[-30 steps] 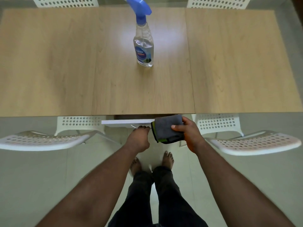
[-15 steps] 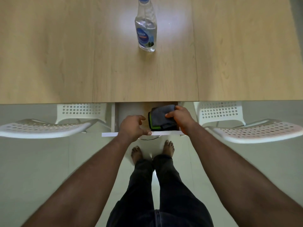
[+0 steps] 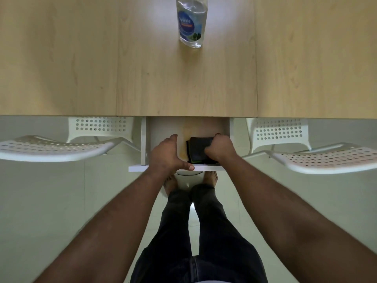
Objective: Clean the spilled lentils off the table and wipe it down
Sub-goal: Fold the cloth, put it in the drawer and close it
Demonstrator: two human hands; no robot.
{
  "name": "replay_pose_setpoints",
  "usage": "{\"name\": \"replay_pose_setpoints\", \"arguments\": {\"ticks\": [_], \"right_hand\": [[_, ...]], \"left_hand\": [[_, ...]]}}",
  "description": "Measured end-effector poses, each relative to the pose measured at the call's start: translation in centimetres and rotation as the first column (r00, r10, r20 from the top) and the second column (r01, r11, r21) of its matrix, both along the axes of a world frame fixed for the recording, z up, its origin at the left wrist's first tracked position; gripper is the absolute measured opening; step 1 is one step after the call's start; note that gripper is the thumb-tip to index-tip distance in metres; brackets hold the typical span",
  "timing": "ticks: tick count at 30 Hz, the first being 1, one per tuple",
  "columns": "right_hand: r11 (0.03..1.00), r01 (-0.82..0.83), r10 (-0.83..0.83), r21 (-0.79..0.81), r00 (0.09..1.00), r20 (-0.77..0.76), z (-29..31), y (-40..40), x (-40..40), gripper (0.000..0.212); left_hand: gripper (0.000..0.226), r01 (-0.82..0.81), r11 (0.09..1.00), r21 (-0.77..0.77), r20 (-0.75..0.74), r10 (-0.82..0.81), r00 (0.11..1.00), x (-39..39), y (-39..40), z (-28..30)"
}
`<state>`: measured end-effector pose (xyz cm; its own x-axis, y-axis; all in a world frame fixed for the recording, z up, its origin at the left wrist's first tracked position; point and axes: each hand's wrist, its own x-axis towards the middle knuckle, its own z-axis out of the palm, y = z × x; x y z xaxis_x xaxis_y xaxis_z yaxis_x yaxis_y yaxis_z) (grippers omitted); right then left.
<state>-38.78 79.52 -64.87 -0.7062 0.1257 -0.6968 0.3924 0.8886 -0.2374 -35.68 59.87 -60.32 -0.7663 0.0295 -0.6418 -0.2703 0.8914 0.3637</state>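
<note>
So the drawer (image 3: 163, 127) under the table (image 3: 81, 58) was pulled out, right at the middle of the table's near edge. The folded dark grey cloth (image 3: 199, 147) with the green trim sat inside that drawer, over toward its right side. The right hand (image 3: 221, 149) was down on the cloth with fingers curled round its right end, so that grip was closed on the cloth, knuckles up. The left hand (image 3: 166, 155) was at the drawer's front panel, just left of the cloth and not touching it: the thumb lay along the white front edge and the fingers reached over into the drawer, holding the front.

The spray bottle (image 3: 191, 21) of clear cleaner stood upright on the table, well back from the drawer and roughly in line with it; its top was cut off by the frame. A white perforated chair (image 3: 61, 148) sat to the drawer's left and another chair (image 3: 318, 158) to its right. Bare feet stood on the tiled floor (image 3: 40, 201) just below the drawer front.
</note>
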Motion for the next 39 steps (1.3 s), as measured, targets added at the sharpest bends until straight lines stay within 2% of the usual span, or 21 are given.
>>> {"name": "replay_pose_setpoints", "arguments": {"ticks": [3, 5, 6, 10, 12, 15, 19, 28, 31, 33, 35, 37, 39], "right_hand": [[0.967, -0.144, 0.154, 0.212, 0.988, -0.030, 0.6, -1.3, 0.7, 0.044], [0.865, -0.324, 0.364, 0.384, 0.931, -0.035, 0.9, -1.9, 0.8, 0.054], [0.819, -0.396, 0.465, 0.416, 0.882, -0.075, 0.9, -2.0, 0.7, 0.058], [0.784, -0.578, 0.616, 0.226, 0.769, -0.169, 0.1, -1.3, 0.0, 0.062], [0.762, -0.605, 0.643, 0.232, 0.749, -0.160, 0.0, -0.8, 0.0, 0.056], [0.794, -0.557, 0.601, 0.244, 0.779, -0.178, 0.1, 0.0, 0.4, 0.056], [0.775, -0.579, 0.627, 0.252, 0.754, -0.196, 0.4, 0.6, 0.9, 0.055], [0.775, -0.613, 0.632, 0.155, 0.753, -0.182, 2.0, 1.0, 0.6, 0.065], [0.803, -0.589, 0.590, 0.094, 0.761, -0.271, 4.1, 1.1, -0.3, 0.054], [0.852, -0.522, 0.503, 0.054, 0.783, -0.366, 6.1, 1.2, -1.6, 0.040], [0.905, -0.426, 0.370, -0.019, 0.807, -0.461, 7.6, 1.1, -3.4, 0.032], [0.936, -0.340, 0.243, -0.085, 0.804, -0.542, 9.0, 0.8, -5.8, 0.025], [0.955, -0.262, 0.131, -0.138, 0.792, -0.597, 10.0, 0.6, -8.5, 0.022]], "left_hand": [[0.132, 0.021, 1.000, 0.006, -0.007, -0.020, 1.000, -0.1, -0.1, 0.0], [0.132, 0.042, 0.999, 0.000, -0.001, -0.042, 0.999, -0.1, -0.2, 0.1], [0.133, 0.060, 0.998, -0.014, -0.011, -0.060, 0.998, -0.2, -0.3, 0.1], [0.147, 0.200, 0.971, -0.132, -0.146, -0.218, 0.965, -0.7, -0.5, 0.4], [0.150, 0.257, 0.953, -0.163, -0.170, -0.284, 0.944, -1.0, -0.3, 0.7], [0.150, 0.301, 0.935, -0.190, -0.173, -0.333, 0.927, -1.2, 0.0, 1.1], [0.150, 0.288, 0.938, -0.191, -0.172, -0.321, 0.931, -1.1, 0.0, 1.2], [0.146, 0.372, 0.897, -0.239, -0.164, -0.415, 0.895, -1.8, 0.7, 2.4], [0.117, 0.445, 0.864, -0.236, -0.171, -0.488, 0.856, -2.7, 1.3, 3.9], [0.083, 0.438, 0.871, -0.223, -0.235, -0.484, 0.843, -4.1, 1.5, 5.2], [0.061, 0.390, 0.891, -0.234, -0.325, -0.450, 0.832, -6.0, 1.5, 6.3], [0.058, 0.318, 0.920, -0.230, -0.385, -0.386, 0.838, -8.1, 1.5, 7.1], [0.068, 0.259, 0.942, -0.213, -0.396, -0.326, 0.859, -10.4, 1.3, 7.4]]}}
